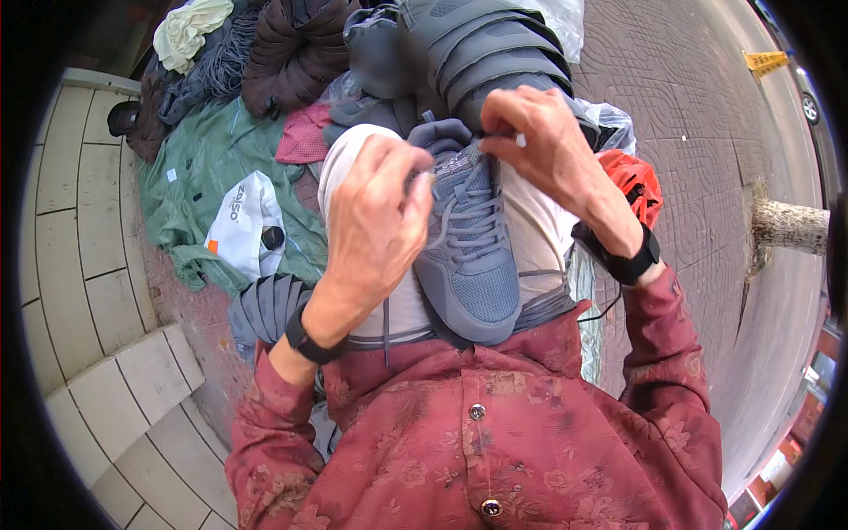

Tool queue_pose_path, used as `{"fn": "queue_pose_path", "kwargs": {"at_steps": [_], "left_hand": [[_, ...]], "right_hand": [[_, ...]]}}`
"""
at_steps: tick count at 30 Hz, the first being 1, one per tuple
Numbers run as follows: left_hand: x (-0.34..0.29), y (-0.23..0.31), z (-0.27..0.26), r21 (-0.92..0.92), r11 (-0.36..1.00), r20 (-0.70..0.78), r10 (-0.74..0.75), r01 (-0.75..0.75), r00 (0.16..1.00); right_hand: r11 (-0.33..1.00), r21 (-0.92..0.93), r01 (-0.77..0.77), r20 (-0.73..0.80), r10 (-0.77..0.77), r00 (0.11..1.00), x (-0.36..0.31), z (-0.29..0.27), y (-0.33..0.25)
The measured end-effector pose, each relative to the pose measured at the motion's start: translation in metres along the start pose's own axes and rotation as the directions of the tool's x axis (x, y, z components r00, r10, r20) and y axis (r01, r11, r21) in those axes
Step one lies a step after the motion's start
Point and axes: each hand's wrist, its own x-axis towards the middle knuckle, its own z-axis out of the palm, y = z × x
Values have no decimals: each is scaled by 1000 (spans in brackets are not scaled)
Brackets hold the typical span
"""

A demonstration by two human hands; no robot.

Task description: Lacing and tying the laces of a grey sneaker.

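Note:
A grey-blue lace-up sneaker (pixel 481 274) lies across my lap, its toe toward me and its collar away from me. Crossed laces (pixel 466 221) run up its front to the tongue. My left hand (pixel 375 216) is at the left edge of the lacing, thumb and fingers pinched together; whatever is between them is too small to tell. Beside the top of the tongue, on the right, my right hand (pixel 548 146) also has its fingertips pressed together. What it pinches cannot be made out. Pale cloth (pixel 539 208) covers my lap beneath the shoe.
Stacked grey shoe uppers (pixel 495 53) rise just beyond the sneaker, with a brown stack (pixel 296 57) to their left. A green sheet (pixel 194 159) bearing a white bag (pixel 243 216) lies left. An orange-red bag (pixel 636 181) sits right, before a tree trunk (pixel 791 227). Tiled steps (pixel 128 389) border the left.

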Motion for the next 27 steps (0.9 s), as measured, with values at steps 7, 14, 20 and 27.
{"fn": "queue_pose_path", "kwargs": {"at_steps": [7, 14, 20, 27], "left_hand": [[-34, 13, -11, -62, 964, 69, -253, 257, 965], [-31, -11, -15, -323, 654, 572, -441, 684, 692], [-32, -4, -14, -338, 716, 466, -437, 611, 770], [-19, 25, -15, -275, 918, 174, -243, 284, 954]], "right_hand": [[989, 131, -63, 1, 63, 998, -26, -19, -22], [902, -427, 68, 114, -21, 993, -35, -3, -58], [956, 217, -199, 296, 130, 946, -35, -2, -30], [551, 693, -465, 356, 299, 885, -42, -16, -44]]}}
